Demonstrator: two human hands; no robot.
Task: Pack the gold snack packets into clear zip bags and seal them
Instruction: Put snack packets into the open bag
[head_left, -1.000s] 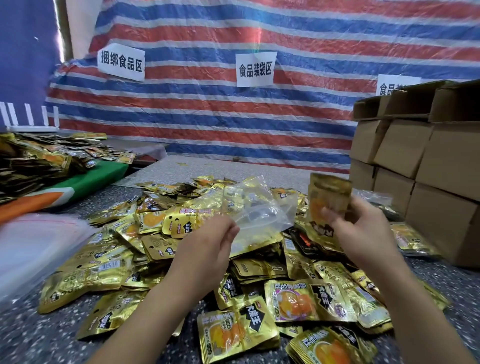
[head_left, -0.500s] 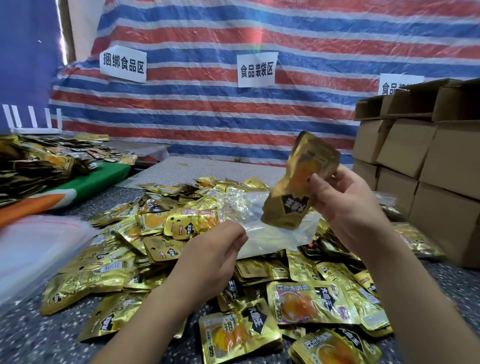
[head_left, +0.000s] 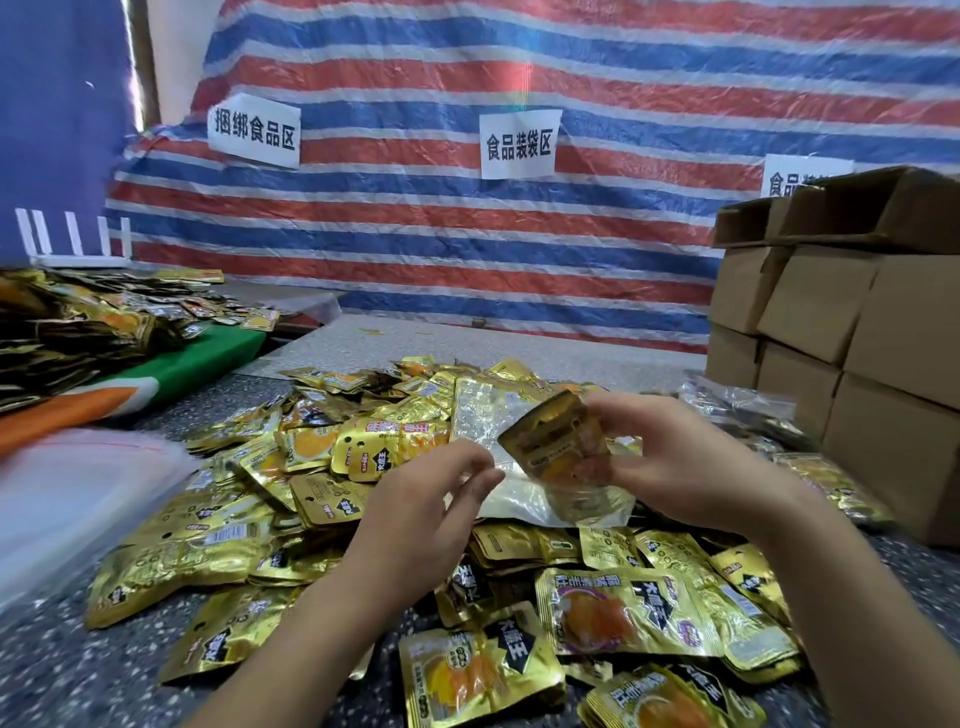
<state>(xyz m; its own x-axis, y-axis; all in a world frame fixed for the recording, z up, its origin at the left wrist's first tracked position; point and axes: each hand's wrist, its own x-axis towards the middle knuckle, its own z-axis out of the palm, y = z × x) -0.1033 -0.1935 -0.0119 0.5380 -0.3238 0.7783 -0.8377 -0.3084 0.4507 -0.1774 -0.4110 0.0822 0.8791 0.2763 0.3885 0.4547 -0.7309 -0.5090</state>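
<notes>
The right hand (head_left: 675, 462) pinches a gold packet (head_left: 558, 441) between thumb and fingers, holding it tilted above the heap of packets (head_left: 363, 499), with its lower part pushed into, or at least against, the mouth of a clear zip bag (head_left: 519, 499); which of the two is hard to say, because the film is see-through and glares. The left hand (head_left: 431, 499) has its fingertips curled at the near edge of that bag, just left of the packet, and seems to grip the lip, though the film between the fingers barely shows. The packet looks light and crinkly, stiff along its sealed edges and soft in the middle, with a slick foil skin, so the best hold is probably across a sealed edge or corner. The bag looks thin, floppy and slippery; it will likely collapse unless the lip is kept spread, and its zip strip is the firmest place to take it. The bag's far end blends into the packets behind it, and how many packets it already holds cannot be told. Left of the heap lies a blurred pile of clear film (head_left: 78, 499); right of it stand cardboard boxes (head_left: 883, 338), cut off by the frame edge.
</notes>
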